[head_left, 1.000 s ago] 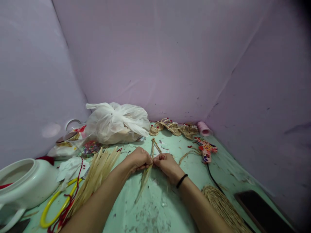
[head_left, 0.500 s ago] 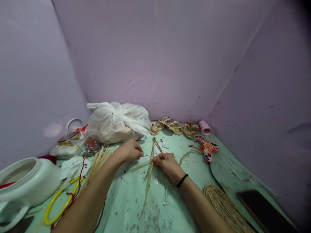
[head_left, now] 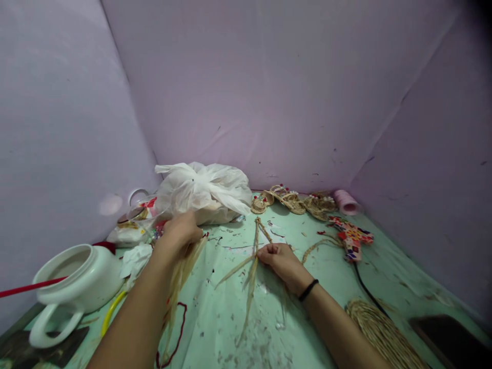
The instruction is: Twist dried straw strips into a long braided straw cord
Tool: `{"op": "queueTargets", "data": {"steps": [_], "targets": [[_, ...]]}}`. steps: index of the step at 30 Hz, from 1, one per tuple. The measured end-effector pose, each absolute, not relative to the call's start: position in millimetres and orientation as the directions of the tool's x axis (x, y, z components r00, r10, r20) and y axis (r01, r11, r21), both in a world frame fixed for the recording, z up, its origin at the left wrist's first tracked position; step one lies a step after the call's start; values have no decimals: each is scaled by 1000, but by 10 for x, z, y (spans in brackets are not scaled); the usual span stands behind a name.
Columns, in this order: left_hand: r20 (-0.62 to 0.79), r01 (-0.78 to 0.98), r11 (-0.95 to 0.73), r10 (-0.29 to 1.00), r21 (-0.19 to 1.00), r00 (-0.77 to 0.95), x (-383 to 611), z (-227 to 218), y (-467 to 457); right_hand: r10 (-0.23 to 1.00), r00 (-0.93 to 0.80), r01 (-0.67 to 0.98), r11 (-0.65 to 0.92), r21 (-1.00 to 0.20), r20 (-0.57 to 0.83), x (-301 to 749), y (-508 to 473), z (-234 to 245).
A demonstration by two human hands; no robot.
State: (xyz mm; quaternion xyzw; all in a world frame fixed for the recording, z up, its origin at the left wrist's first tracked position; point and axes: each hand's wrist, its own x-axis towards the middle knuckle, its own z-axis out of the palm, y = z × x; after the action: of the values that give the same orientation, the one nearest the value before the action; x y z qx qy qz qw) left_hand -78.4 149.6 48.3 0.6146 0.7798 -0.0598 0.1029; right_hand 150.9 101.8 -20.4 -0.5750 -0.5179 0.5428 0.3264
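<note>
My right hand [head_left: 280, 262] pinches a thin straw braid [head_left: 257, 237] where its loose strands [head_left: 250, 287] fan out toward me. The braid runs up to a bend on the green table cover, and a second length slants back down to the right. Over on the left, my left hand [head_left: 181, 233] is closed at the upper end of a bundle of pale straw strips [head_left: 186, 266]; its fingertips are partly hidden. A dark red yarn [head_left: 183, 328] lies along the bundle.
Behind my left hand sits a white plastic bag [head_left: 203, 192]. A white pot [head_left: 82, 277] and yellow scissor handles [head_left: 111, 312] are at left. Small woven slippers [head_left: 288, 200] and a pink thread spool [head_left: 346, 202] line the back. A patterned glue gun [head_left: 351, 238], woven oval [head_left: 378, 328] and phone [head_left: 449, 335] lie right.
My left hand has moved left, from beside the braid to the straw bundle. My right hand keeps its pinch on the braid. The whole view has shifted slightly.
</note>
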Motion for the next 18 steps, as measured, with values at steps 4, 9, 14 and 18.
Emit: {"op": "queueTargets", "data": {"steps": [4, 9, 14, 18], "targets": [[-258, 957, 289, 926, 13, -276, -766, 441, 1509, 949, -129, 261, -247, -933, -288, 1513, 1014, -211], [-201, 952, 303, 935, 33, -291, -830, 614, 1482, 947, -129, 254, -254, -933, -293, 1515, 1011, -217], [-58, 968, 157, 987, 194, -148, -655, 793, 1365, 948, -145, 222, -249, -943, -284, 1511, 1027, -213], [-92, 939, -92, 987, 331, 130, -189, 657, 1259, 952, -149, 189, -237, -953, -266, 1515, 1032, -217]]}}
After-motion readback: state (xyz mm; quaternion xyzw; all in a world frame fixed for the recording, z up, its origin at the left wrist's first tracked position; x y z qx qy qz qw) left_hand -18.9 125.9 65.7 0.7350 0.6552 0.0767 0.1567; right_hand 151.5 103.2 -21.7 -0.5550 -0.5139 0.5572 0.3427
